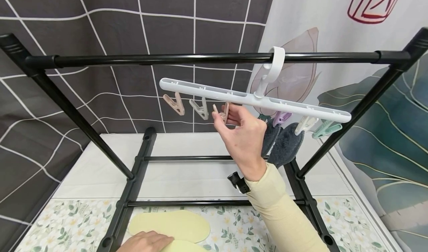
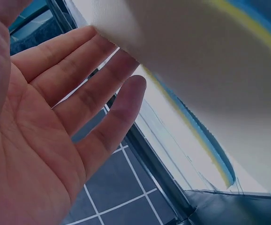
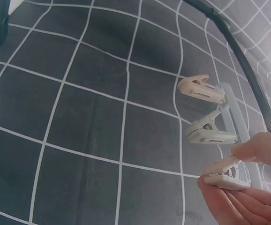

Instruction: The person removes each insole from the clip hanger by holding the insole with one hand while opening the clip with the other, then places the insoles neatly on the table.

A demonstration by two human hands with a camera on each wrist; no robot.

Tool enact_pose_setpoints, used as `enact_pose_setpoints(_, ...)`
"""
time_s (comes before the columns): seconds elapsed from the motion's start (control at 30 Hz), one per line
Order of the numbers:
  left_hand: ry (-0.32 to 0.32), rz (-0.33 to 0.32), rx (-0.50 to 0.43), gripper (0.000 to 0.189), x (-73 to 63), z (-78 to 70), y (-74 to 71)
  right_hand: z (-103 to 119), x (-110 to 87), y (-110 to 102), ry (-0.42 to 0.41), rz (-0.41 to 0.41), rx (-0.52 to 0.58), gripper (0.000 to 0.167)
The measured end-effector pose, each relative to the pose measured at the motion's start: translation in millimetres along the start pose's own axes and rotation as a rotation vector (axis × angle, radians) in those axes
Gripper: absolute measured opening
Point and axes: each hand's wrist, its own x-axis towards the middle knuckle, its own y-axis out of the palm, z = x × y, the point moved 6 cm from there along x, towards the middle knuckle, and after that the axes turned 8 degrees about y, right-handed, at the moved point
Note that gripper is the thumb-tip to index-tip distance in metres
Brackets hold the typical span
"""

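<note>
In the head view, my right hand (image 1: 243,133) pinches a pale pink clothespin (image 1: 226,114) hanging under a white clip hanger (image 1: 214,92). The right wrist view has the thumb and fingers on the two sides of this clothespin (image 3: 227,180). At the bottom, fingers of my left hand (image 1: 145,242) touch the pale yellow insoles (image 1: 172,224), which lie partly overlapping. From the left wrist, the left hand (image 2: 51,117) shows its palm and nearly straight fingers, fingertips at the edge of an insole (image 2: 210,75) with a blue and yellow rim.
The hanger hooks over the top bar (image 1: 167,59) of a black rack. Beige (image 1: 175,103) and grey (image 1: 200,108) clothespins hang to its left. At right are purple, white and green (image 1: 326,128) ones, with dark grey fuzzy insoles (image 1: 285,142) below. Behind hangs a grey checked curtain (image 1: 117,36).
</note>
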Motion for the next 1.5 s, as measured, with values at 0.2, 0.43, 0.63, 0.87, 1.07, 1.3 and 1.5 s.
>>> enact_pose_setpoints(0.2, -0.025, 0.0, 0.022, 0.054, 0.7, 0.4, 1.3, -0.3, -0.4, -0.2, 0.001, 0.0, -0.001, 0.02)
enact_pose_setpoints(0.43, -0.012, -0.043, 0.082, 0.057, 0.4, -1.4, -0.6, 0.0, -0.3, -0.8, -0.002, -0.009, -0.006, 0.019)
enact_pose_setpoints(0.63, -0.026, -0.024, 0.092, 0.06, 0.6, 0.6, 0.2, 0.2, -0.1, -1.3, -0.002, -0.011, -0.013, 0.019)
enact_pose_setpoints(0.87, -0.012, -0.03, 0.114, 0.059, 0.7, -0.3, -0.9, -0.4, -0.5, -1.9, 0.002, -0.008, -0.007, 0.019)
enact_pose_setpoints(1.07, 0.001, -0.053, 0.125, 0.057, 0.5, -1.4, -2.2, -0.3, -0.8, -2.2, 0.003, -0.009, -0.005, 0.02)
enact_pose_setpoints(1.3, -0.019, -0.049, 0.111, 0.055, 0.9, -0.8, -3.0, 0.3, -0.7, -2.1, 0.001, -0.011, -0.003, 0.021)
enact_pose_setpoints(1.5, -0.033, -0.054, 0.109, 0.053, 1.5, -2.0, -8.1, -0.2, -1.0, -1.9, 0.001, -0.009, 0.002, 0.022)
